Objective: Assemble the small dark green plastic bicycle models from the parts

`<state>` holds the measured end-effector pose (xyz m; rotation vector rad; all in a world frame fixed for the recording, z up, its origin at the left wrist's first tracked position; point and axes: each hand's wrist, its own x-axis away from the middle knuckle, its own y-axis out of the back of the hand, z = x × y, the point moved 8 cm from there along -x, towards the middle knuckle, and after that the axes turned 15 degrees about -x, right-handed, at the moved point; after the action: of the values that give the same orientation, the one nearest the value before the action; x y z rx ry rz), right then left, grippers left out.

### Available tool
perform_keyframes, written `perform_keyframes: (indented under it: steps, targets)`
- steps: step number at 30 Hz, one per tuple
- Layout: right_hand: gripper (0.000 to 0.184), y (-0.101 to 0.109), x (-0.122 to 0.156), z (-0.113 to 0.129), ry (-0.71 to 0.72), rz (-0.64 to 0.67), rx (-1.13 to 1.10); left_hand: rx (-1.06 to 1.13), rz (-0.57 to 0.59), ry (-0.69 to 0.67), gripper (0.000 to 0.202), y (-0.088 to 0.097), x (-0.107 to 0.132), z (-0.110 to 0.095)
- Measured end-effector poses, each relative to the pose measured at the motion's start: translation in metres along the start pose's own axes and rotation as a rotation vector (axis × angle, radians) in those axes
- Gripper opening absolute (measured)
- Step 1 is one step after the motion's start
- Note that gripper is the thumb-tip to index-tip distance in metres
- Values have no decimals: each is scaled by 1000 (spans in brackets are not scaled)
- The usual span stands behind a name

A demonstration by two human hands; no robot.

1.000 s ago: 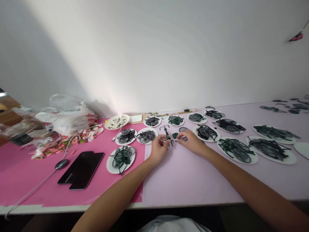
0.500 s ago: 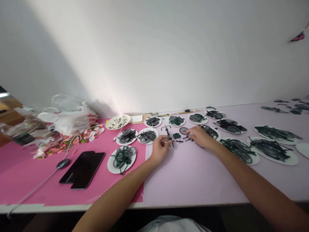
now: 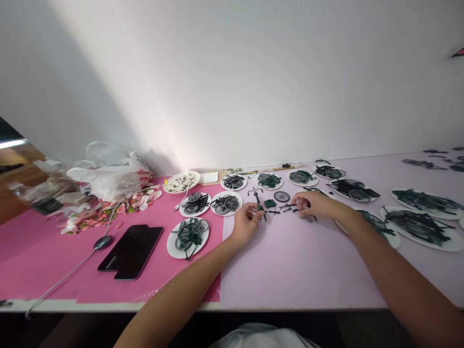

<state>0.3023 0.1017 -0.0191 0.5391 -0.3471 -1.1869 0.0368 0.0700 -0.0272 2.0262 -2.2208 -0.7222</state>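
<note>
My left hand (image 3: 247,221) is closed on a small dark green toy bicycle frame (image 3: 259,207) with grey handlebars, held just above the lilac tabletop. My right hand (image 3: 307,205) has its fingers curled down over small dark parts to the right; whatever lies between the fingertips is too small to make out. Between the hands lie a green toy basket (image 3: 269,203), a loose spoked wheel (image 3: 282,196) and thin black pieces (image 3: 288,208). Another dark curved part (image 3: 310,219) shows partly under my right hand.
Plates of toy bicycle parts, such as one plate (image 3: 170,244) at left and another (image 3: 449,241) at right, surround the hands. Two dark flat devices (image 3: 139,253), a mouse-shaped cabled object (image 3: 103,242), petals (image 3: 97,217) and a plastic bag (image 3: 108,179) are on the pink side.
My right hand has shifted right, off the loose wheel, which now shows whole. My left hand still holds the green frame. The camera view has turned slightly left.
</note>
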Motion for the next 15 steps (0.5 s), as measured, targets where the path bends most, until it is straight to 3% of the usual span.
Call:
perform_keyframes:
  steps: [8,12,15]
  targets:
    - [39,-6,6,-8,-104,67,35,-35,-23,9,32,0,-1,2]
    - [26,-19,5,9,-75,98,55,-54,-38,1,31,0,-1,1]
    - [7,-24,1,36,82,26,62,-55,-41,5,32,1,0,-1]
